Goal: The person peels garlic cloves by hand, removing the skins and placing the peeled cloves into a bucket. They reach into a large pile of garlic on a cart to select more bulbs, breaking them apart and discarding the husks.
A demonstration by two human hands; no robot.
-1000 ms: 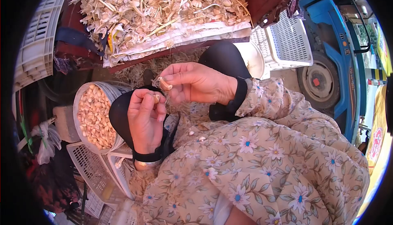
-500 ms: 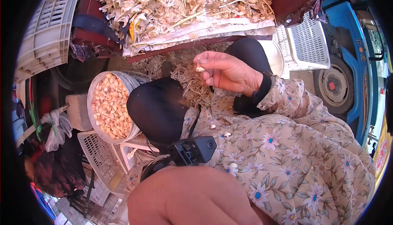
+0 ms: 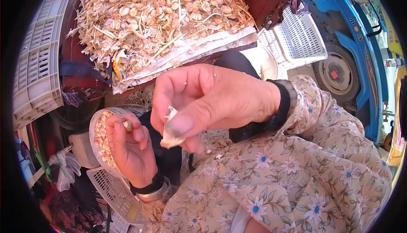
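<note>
My right hand [image 3: 212, 99] pinches a clove [image 3: 169, 140], my left hand [image 3: 136, 153] a small piece [image 3: 127, 125]; a loosened pinch could drop either onto my lap [image 3: 271, 178].

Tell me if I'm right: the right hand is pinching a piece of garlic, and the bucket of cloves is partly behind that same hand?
Not quite: the head view shows the bucket of cloves partly behind the left hand. The right hand is indeed pinching a piece of garlic.
</note>
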